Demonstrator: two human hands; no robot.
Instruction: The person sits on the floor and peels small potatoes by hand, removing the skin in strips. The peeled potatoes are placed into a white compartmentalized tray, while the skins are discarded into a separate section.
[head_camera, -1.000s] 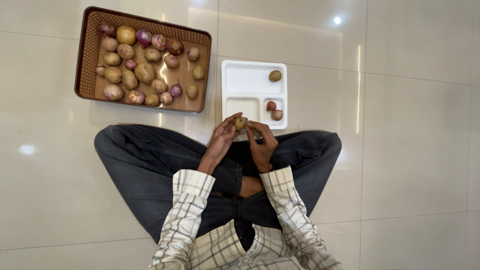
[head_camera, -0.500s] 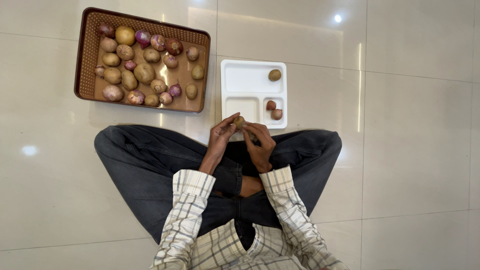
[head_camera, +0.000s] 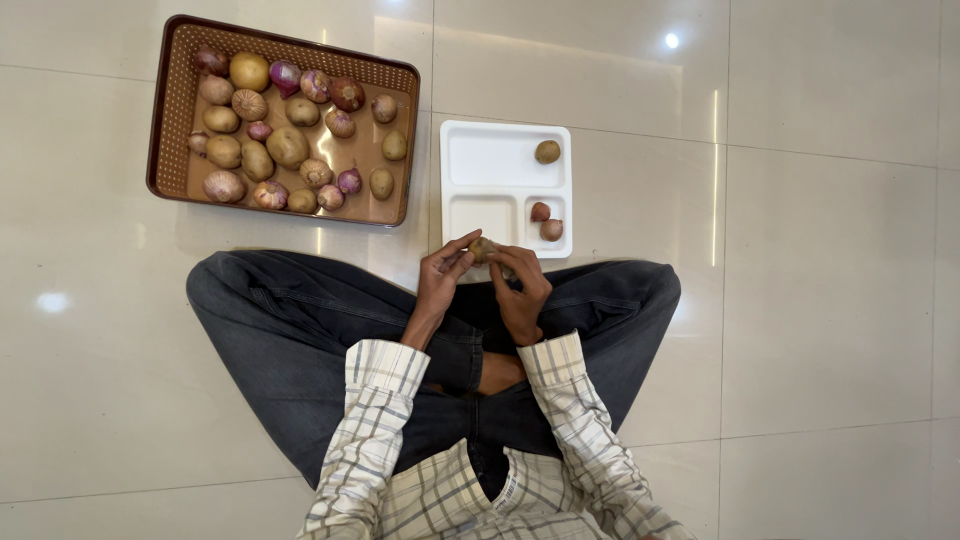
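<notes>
Pretty bright, even indoor light from overhead. The glossy floor tiles (head_camera: 820, 300) throw back glare: a sharp round hotspot top right, a softer one at the left, plus a thin vertical streak. Soft shadow sits beside the brown basket (head_camera: 165, 120). Everything's in focus, no real blur, edges look straight.

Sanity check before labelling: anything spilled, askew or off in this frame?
Nothing stands out. Potatoes and onions lie inside the brown basket tray. The white divided plate sits flat, one potato and two small onions in separate compartments. Left hand and right hand hold a small potato.
</notes>
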